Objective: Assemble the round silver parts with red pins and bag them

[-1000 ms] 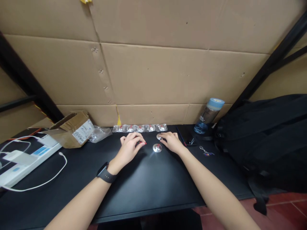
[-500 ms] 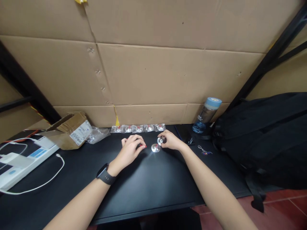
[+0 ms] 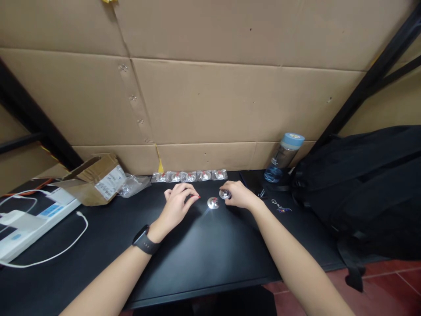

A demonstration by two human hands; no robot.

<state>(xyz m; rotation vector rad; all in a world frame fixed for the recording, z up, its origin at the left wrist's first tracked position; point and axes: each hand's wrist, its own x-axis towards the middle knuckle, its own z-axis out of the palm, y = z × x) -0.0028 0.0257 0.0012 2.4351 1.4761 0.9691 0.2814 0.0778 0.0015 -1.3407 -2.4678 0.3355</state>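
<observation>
My left hand (image 3: 179, 202), with a black watch on its wrist, is closed in a pinch above the black tabletop (image 3: 210, 259). A small red piece (image 3: 198, 197) shows at its fingertips, too small to name. My right hand (image 3: 240, 195) grips a shiny round metal disc (image 3: 225, 194) by its edge, tilted and raised off the table. Between the hands a second silver disc (image 3: 213, 203) with a red mark lies on the tabletop, apart from both hands. Several similar discs in clear plastic wrappers (image 3: 190, 176) line the back.
At the left are an opened cardboard box (image 3: 94, 182), a crumpled plastic bag (image 3: 134, 186), and a white power strip (image 3: 36, 226) with a cable. On the right stand a blue-lidded bottle (image 3: 283, 158) and a black backpack (image 3: 368, 188), near a keychain (image 3: 280, 206). Cardboard (image 3: 207, 105) walls the back.
My right hand has drawn a little to the right with its disc, away from the disc on the table. My left hand has shifted slightly up and keeps its pinch.
</observation>
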